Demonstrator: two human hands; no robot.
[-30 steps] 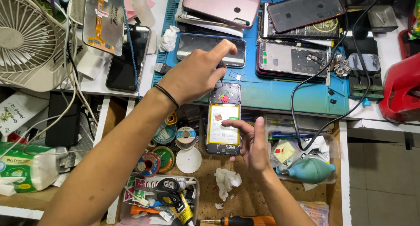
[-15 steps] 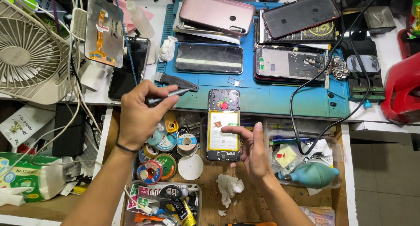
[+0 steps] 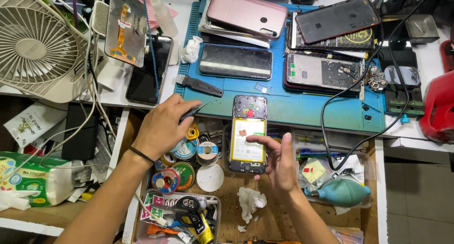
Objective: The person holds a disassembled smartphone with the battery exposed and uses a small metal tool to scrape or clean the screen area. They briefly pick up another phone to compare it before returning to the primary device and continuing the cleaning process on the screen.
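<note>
My right hand (image 3: pixel 279 161) holds an opened phone (image 3: pixel 248 133) with its back cover off, the yellow-labelled battery facing up, over the open drawer. The fingers curl under and around its right side. My left hand (image 3: pixel 163 128) grips a thin dark screwdriver (image 3: pixel 195 110), its tip pointing right toward the phone's top end, a short gap away. A black band sits on my left wrist. A flat dark pry tool (image 3: pixel 198 85) lies on the blue mat (image 3: pixel 283 107) just above my left hand.
Several phones and screens lie on the mat, a pink-backed one (image 3: pixel 247 13) at the top. A white fan (image 3: pixel 35 47) stands left. The drawer holds solder spools (image 3: pixel 189 154), scissors (image 3: pixel 187 211), crumpled tissue (image 3: pixel 250 201), a teal air blower (image 3: pixel 343 192). A black cable (image 3: pixel 352 107) crosses right.
My left hand came back from the mat, where it reached a second ago, holding the screwdriver, and has lowered beside the phone. My right hand kept the phone nearly still.
</note>
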